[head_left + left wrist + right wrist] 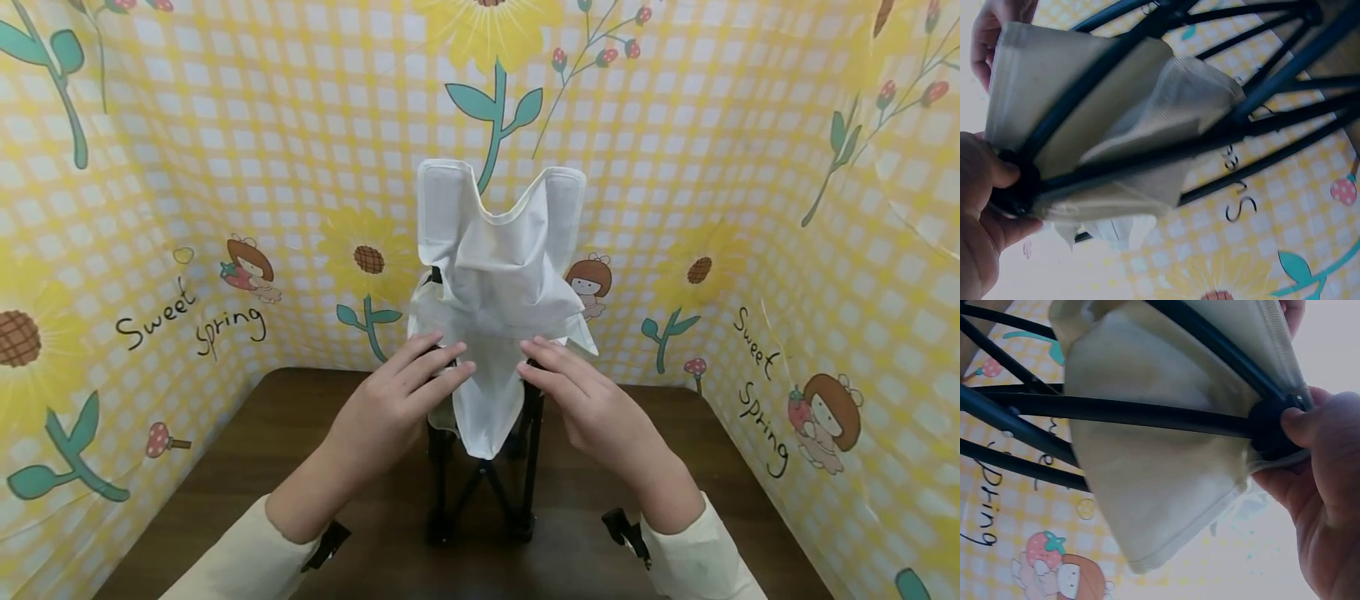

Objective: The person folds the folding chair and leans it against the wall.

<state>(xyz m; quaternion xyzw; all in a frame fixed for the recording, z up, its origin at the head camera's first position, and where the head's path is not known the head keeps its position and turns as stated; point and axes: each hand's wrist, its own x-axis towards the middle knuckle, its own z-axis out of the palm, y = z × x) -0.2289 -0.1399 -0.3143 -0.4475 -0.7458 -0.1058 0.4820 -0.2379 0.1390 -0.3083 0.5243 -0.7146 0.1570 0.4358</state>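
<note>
A small folding stool with a black tube frame (482, 472) stands before me on crossed legs. Its white fabric (502, 275) is creased, with two squared flaps sticking up at the back and a pointed fold hanging at the front. My left hand (393, 400) grips the near left corner; in the left wrist view its thumb lies on the round black joint (1019, 187), fingers beneath. On the opposite corner, my right hand (600, 408) holds the matching black joint (1272, 428) between thumb and fingers. The frame's legs look drawn close together.
The stool's feet rest on a dark brown wooden table (300, 492). Yellow checked cloth (315, 150) with sunflowers and cartoon figures hangs behind the table and along both sides. Black straps (626, 533) sit by the cream sleeves (247, 554).
</note>
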